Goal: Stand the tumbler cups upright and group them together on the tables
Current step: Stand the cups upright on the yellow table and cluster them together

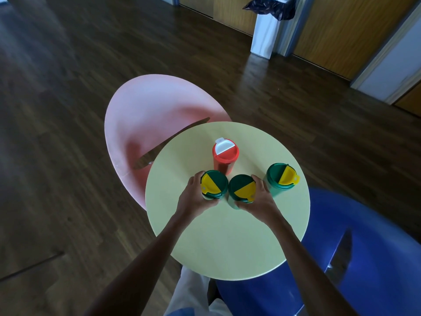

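Several tumbler cups stand upright on the round pale-yellow table (218, 242). My left hand (193, 198) grips a green tumbler with a green-and-yellow lid (215, 182). My right hand (259, 200) grips a second green tumbler (241, 188) right beside it; the two lids almost touch. Just behind them stands a red tumbler with a white flap on its lid (225, 153). A third green tumbler (281, 177) stands apart to the right, near the table's right edge.
A pink round table (145, 115) sits lower at the back left, partly under the yellow one. A blue round table (369, 258) lies at the lower right. A white bin with a dark bag (266, 30) stands by the wooden wall on the dark wood floor.
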